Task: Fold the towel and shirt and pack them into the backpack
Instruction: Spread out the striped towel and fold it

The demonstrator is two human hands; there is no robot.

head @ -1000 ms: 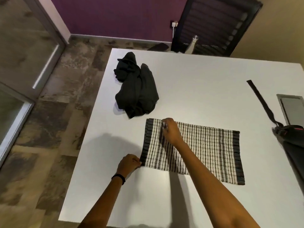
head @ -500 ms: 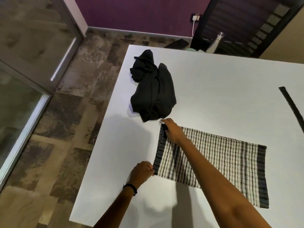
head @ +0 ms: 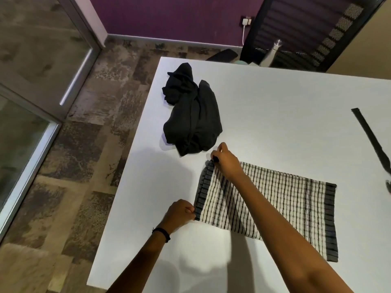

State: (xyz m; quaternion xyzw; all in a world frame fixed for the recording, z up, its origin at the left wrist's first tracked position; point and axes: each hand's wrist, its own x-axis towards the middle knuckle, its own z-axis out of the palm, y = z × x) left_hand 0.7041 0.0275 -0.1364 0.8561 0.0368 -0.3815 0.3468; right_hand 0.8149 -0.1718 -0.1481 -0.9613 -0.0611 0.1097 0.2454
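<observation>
Two hands: both work the towel's [head: 285, 208] left hem, the left hand [head: 179, 212] at the near corner and the right hand [head: 226, 163] at the far corner, its arm reaching across the cloth.
Fingers [head: 189, 210]: curled and pinching the dark hem at each corner; neither hand is free.
Towel: striped, spread flat on the white worktop [head: 275, 98] near its front edge, with the right hem lying loose.
Shirt [head: 192, 115]: black, crumpled in a heap just beyond the right hand, not yet folded.
Backpack: out of view; only a black strap [head: 370, 136] shows at the right edge.
Handling: thin, limp and light by the look of it. It should sag and skew unless both corners travel together, so the corners are the place to hold.
Stage: probably a fold of the towel, left hem to be carried over to the right.
</observation>
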